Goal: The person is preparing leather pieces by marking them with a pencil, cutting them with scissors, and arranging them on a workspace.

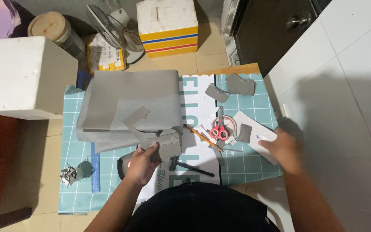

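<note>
Grey cardboard fills most of what I see below me: my left hand (144,161) is closed around a small grey scalloped piece (167,145), thumb on its front and fingers behind, holding it up just above the teal cutting mat (250,165) that covers the table (236,68). Just behind that piece lies a big folded sheet of grey card (125,103), with a curved cutout strip (136,122) resting on it. My right hand (282,149) is over the right edge of the mat, pressing on a white card (258,133); it is blurred, so I cannot tell whether its fingers are curled or flat. Between my hands lie red-handled scissors (219,131) on a roll of tape (233,124), a pencil (196,134) just to their left, and a black pen-like tool (192,169) nearer to me. A small grey rectangle (244,133) sits on the white card, and two more grey scraps (232,87) lie at the far end of the mat. Beside my left wrist is a dark gadget with a red spot (124,166); further left are a blue ruler (95,169) and a small crumpled silvery thing (69,175). A white foam block (24,77) stands at the far left.
</note>
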